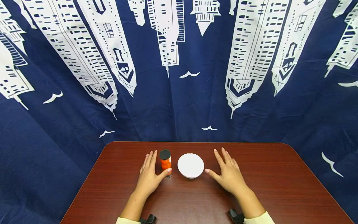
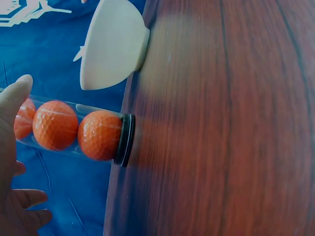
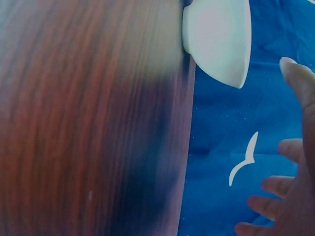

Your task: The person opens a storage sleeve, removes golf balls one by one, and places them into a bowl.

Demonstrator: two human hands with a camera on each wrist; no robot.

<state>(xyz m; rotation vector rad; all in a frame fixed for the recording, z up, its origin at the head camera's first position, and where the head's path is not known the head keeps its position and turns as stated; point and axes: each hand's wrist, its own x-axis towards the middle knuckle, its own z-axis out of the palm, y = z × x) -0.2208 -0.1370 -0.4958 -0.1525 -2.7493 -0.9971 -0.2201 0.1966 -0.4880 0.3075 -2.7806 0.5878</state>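
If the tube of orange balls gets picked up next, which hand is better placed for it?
Left, I'd say: the left hand is close beside the tube, while the right hand is farther off, with the white bowl between it and the tube.

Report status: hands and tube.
Left hand beside tube, contact unclear. Right hand spread, holding nothing. Tube upright on table, orange balls inside. White bowl between tube and right hand.

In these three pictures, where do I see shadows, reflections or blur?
Head view: the printed cloth is sharp, the white bowl nearly washed out; left wrist view: glints on the clear tube, pale blurred bowl reflection on the tabletop; right wrist view: a dark blurry patch on it, shadow or reflection unclear.
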